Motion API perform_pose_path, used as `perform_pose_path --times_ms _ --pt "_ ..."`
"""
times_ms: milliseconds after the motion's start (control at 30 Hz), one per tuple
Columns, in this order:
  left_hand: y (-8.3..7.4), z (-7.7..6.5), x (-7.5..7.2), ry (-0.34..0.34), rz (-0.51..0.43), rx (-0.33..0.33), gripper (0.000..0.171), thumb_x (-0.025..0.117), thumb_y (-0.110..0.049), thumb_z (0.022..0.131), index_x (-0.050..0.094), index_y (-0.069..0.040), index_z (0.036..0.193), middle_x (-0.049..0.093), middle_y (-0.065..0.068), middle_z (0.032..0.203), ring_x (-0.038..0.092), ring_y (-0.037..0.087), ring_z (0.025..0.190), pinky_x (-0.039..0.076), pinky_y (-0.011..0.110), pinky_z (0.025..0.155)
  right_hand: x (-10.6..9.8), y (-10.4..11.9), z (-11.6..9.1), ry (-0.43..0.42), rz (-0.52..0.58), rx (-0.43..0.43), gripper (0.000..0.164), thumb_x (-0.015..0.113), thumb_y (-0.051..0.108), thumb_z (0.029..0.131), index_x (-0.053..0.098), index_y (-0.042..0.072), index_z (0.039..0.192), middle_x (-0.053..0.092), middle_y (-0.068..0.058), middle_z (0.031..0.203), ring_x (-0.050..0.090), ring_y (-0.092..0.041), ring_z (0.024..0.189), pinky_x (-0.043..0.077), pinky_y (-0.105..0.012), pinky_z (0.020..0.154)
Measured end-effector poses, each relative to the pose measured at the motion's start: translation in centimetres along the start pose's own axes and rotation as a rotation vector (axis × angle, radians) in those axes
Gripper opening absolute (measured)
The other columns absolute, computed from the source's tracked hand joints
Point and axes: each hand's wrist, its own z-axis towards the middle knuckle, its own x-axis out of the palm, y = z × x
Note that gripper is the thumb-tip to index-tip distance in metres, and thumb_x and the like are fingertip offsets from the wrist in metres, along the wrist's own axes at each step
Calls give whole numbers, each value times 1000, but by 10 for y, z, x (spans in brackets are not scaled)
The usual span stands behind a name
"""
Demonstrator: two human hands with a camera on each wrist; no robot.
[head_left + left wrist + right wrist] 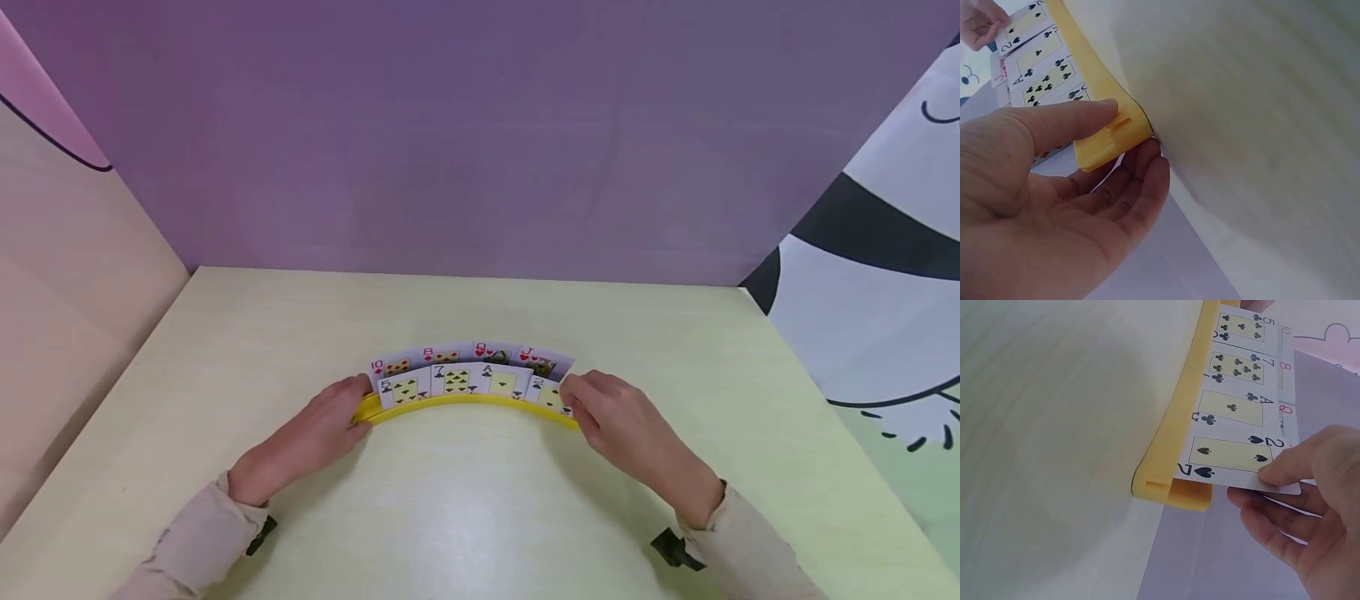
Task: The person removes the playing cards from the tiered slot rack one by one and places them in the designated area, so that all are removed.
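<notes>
A curved yellow playing card holder (465,399) rests on the table with two rows of cards. My left hand (315,429) grips its left end, thumb on the front face and fingers behind. With thumb and fingers, my right hand (633,421) pinches the outer edge of the two of spades (1232,453), which stands in the front row's right end. Beside it are the ace of clubs (504,382), seven of clubs (454,380) and five of clubs (403,390). Behind, partly hidden, stand a ten (386,367) and eight (442,357) of diamonds, a red queen (491,352) and a red jack (543,360).
The pale wooden table (465,517) meets a purple wall panel (480,150) at its far edge. A pinkish panel (67,275) stands on the left, and a printed cartoon panel (885,275) on the right.
</notes>
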Motion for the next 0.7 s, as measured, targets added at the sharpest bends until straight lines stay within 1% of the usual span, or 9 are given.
perform_pose_path --times_ms 167,400,567,700 --pt "2 -1 0 -7 -17 19 32 70 0 89 52 3 115 60 14 113 57 25 98 54 36 80 -3 2 -1 -1 -1 -2 26 73 -12 77 63 8 91 66 -2 86 59 -14 75 53 -31 65" --pt "3 -1 -3 -3 -17 40 33 70 0 89 51 3 117 60 14 114 57 26 98 54 37 81 -11 1 -5 -62 -21 -23 29 75 -10 76 60 8 93 66 -2 84 58 -13 72 52 -30 61" --pt "2 -1 -4 -2 -21 46 32 69 1 90 51 3 116 60 15 114 57 26 98 54 38 81 -18 0 -9 -42 -35 7 28 77 -8 76 61 8 93 66 -2 85 57 -12 73 52 -30 61" --pt "2 -1 -4 3 -31 39 31 68 1 91 51 3 117 60 16 115 57 26 99 54 39 82 -23 0 -13 -58 -33 6 30 76 -10 74 61 10 91 65 0 84 58 -12 73 52 -30 61"
